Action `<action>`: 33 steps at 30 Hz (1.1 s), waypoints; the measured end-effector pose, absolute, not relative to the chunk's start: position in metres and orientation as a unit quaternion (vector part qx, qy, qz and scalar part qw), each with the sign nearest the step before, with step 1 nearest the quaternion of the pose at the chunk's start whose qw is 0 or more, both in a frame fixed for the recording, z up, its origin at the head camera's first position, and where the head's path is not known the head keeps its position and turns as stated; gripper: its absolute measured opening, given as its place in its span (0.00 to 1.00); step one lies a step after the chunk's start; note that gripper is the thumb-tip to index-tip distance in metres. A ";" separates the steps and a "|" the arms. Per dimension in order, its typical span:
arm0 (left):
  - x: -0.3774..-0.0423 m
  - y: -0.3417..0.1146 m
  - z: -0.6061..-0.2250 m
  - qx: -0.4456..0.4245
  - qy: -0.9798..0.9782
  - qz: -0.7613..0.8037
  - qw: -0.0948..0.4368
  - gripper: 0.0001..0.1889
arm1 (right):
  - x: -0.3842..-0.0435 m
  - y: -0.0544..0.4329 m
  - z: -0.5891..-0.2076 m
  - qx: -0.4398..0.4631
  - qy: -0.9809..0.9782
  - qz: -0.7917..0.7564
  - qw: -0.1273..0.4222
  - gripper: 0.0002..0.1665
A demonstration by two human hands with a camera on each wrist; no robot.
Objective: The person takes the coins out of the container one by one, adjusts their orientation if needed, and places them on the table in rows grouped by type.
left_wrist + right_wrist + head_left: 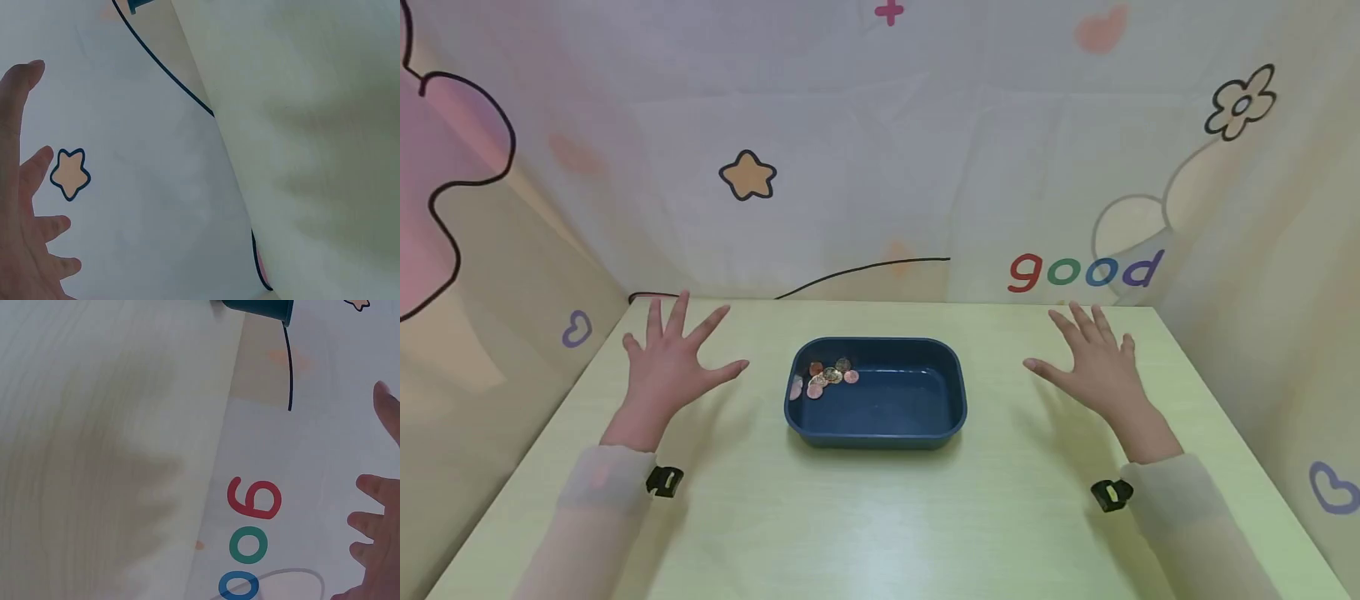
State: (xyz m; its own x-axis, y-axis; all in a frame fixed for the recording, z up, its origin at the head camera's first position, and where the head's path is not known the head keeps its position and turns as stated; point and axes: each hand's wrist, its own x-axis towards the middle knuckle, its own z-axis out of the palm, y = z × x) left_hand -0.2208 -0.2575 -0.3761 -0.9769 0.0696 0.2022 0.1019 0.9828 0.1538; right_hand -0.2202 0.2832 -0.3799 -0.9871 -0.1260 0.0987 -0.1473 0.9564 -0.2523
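Note:
A dark blue rectangular tray point(880, 440) with rounded corners stands on the table between both hands. Several coins point(831, 375), copper and silvery-gold, lie gathered at its left end. To the tray's left, my left hand point(673, 367) hovers with fingers spread wide, holding nothing. My right hand point(1097, 367) is likewise spread on the right side, apart from the tray. In the left wrist view, the left hand point(25, 187) shows at the left edge. The right wrist view has the right hand point(381, 519) at its right edge and a corner of the tray point(262, 307) at the top.
The pale wooden table point(880, 525) is bounded at the back by a printed curtain point(865, 167) with a star, a flower and the word "good". More curtain hangs along both sides. Black wrist straps point(664, 482) show at the sleeve cuffs.

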 end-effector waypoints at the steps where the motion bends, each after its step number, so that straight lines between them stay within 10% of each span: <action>1: -0.220 -0.258 -0.378 -0.042 -0.991 -0.084 0.098 0.46 | -0.220 0.283 -0.382 0.069 -0.988 0.132 0.043 0.57; 33: -0.195 -0.243 -0.419 -0.061 -0.965 -0.236 0.100 0.32 | -0.201 0.260 -0.407 0.128 -0.955 0.262 0.051 0.38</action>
